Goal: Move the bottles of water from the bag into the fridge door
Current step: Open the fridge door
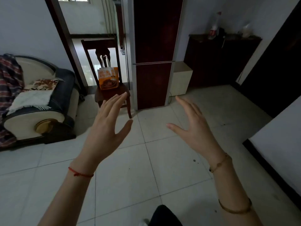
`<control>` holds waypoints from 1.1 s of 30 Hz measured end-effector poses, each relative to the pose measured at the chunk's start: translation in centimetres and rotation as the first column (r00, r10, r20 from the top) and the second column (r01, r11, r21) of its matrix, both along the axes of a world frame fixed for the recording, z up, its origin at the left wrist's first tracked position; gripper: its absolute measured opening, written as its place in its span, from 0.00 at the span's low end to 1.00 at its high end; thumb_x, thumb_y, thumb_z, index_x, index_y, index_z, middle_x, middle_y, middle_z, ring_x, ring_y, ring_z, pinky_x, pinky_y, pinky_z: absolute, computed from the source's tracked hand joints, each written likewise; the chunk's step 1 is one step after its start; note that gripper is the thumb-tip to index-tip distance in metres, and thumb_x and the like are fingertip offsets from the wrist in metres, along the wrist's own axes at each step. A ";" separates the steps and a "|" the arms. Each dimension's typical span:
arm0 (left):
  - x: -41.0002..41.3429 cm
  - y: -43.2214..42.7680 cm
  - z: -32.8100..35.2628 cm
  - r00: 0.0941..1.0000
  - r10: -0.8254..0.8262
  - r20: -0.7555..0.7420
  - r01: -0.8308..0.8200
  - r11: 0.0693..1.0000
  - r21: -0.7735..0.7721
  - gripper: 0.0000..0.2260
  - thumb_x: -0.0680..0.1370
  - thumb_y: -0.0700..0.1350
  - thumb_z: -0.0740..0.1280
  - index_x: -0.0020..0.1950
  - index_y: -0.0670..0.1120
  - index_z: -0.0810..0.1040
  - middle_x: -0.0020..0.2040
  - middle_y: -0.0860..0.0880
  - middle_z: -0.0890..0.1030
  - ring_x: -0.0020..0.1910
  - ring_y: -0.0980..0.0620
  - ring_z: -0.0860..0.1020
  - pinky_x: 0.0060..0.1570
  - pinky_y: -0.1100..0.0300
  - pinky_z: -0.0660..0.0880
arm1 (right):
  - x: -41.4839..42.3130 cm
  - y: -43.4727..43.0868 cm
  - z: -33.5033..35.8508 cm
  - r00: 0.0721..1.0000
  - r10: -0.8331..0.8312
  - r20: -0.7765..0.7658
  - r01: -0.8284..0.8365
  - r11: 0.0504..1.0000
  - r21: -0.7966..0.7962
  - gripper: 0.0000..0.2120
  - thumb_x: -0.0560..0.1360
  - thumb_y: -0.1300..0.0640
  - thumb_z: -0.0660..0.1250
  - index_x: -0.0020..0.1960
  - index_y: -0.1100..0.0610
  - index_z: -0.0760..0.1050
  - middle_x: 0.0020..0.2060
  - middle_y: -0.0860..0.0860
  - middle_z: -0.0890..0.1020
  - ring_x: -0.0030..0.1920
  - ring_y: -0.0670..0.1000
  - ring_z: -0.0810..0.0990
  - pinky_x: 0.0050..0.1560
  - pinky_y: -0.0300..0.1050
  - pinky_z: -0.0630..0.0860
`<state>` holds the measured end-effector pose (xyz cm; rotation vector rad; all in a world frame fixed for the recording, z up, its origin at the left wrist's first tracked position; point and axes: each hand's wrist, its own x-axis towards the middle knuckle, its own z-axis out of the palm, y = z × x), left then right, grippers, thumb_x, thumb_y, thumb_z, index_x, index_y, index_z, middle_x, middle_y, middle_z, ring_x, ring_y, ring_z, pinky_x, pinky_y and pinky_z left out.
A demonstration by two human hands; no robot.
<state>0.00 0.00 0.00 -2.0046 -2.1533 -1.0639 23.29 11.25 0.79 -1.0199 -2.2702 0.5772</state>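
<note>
My left grip (107,126) and right grip (193,129) are open and empty, fingers straight. The orange handled bag (108,79) sits on a dark wooden chair (104,96), well beyond my left.

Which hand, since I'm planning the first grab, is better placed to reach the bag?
Probably left. The left hand points at the bag on the chair; the right hand is farther off, nearer the fridge.

bag (108,78) contents hidden, fridge (154,46) top cropped
</note>
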 end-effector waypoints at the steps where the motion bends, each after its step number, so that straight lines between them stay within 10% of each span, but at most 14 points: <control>1: -0.4 0.6 -0.2 1.000 -0.001 0.002 0.001 1.000 0.001 0.32 0.78 0.53 0.63 0.79 0.51 0.54 0.76 0.51 0.62 0.77 0.51 0.60 0.72 0.43 0.63 | -0.4 0.5 -0.2 1.000 -0.003 -0.010 0.003 1.000 -0.004 0.37 0.73 0.45 0.69 0.77 0.49 0.55 0.75 0.45 0.60 0.77 0.44 0.54 0.75 0.44 0.55; 33: -12.4 34.8 -2.4 0.985 0.173 -0.004 -0.173 0.982 -0.069 0.32 0.77 0.53 0.61 0.79 0.50 0.54 0.75 0.51 0.62 0.76 0.50 0.61 0.70 0.43 0.66 | -15.7 38.8 -3.3 0.983 0.182 0.032 -0.175 0.972 -0.155 0.36 0.74 0.45 0.68 0.77 0.47 0.56 0.75 0.44 0.60 0.77 0.44 0.54 0.75 0.43 0.56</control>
